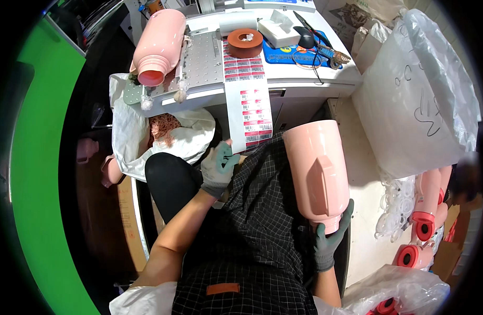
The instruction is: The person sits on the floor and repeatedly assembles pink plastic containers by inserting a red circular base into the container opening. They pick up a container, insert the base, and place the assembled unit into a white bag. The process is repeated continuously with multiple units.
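A pink jug-shaped bottle shell [317, 168] with a side handle lies tilted over my right thigh, its narrow neck toward me. My right hand [331, 239], in a grey-green glove, is closed around that neck. In a grey glove with pale green on its palm side and a bare fingertip showing, my left hand [219, 165] is closed at the lower left corner of a sheet of labels [233, 113]. Red-and-white stickers cover much of this long strip, which hangs over the table's front edge. Exactly how the fingers pinch its corner is partly hidden.
Another pink bottle shell [160, 44] lies on a perforated metal plate [204, 60]. Brown tape [245, 43], a tissue box [278, 31] and a mouse [304, 38] share the white table. A white sack [131, 142] sits below; a big plastic bag [417, 100] stands right, near pink bottles [427, 197].
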A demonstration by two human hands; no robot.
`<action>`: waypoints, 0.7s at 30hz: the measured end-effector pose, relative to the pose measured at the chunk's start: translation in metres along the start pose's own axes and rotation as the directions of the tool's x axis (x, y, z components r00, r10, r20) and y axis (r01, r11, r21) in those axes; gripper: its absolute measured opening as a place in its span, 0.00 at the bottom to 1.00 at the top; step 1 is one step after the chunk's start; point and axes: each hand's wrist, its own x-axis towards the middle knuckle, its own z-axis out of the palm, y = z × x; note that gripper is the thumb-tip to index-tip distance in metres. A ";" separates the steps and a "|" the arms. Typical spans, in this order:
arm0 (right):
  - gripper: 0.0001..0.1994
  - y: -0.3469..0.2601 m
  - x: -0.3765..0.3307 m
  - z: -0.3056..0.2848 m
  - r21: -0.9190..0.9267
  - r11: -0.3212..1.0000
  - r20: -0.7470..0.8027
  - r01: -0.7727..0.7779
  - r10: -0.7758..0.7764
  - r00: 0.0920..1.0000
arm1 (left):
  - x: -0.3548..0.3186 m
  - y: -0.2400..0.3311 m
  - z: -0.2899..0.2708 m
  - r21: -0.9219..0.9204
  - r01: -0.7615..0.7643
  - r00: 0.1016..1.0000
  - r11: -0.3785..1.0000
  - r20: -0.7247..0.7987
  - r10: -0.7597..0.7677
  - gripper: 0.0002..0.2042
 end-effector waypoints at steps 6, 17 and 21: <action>0.54 -0.008 -0.008 0.006 0.108 0.994 0.011 0.020 -0.021 1.000 | 0.014 0.032 -0.029 0.052 -0.369 0.929 0.928 0.037 0.368 0.08; 0.57 0.015 -0.039 0.018 0.036 0.991 0.041 0.126 -0.127 0.991 | -0.021 0.076 -0.035 -0.385 0.210 0.974 0.899 0.160 -0.159 0.02; 0.57 0.012 -0.036 0.021 -0.002 0.988 0.060 0.154 -0.154 0.986 | 0.008 0.112 -0.026 -0.672 0.661 0.749 0.333 0.562 -0.350 0.04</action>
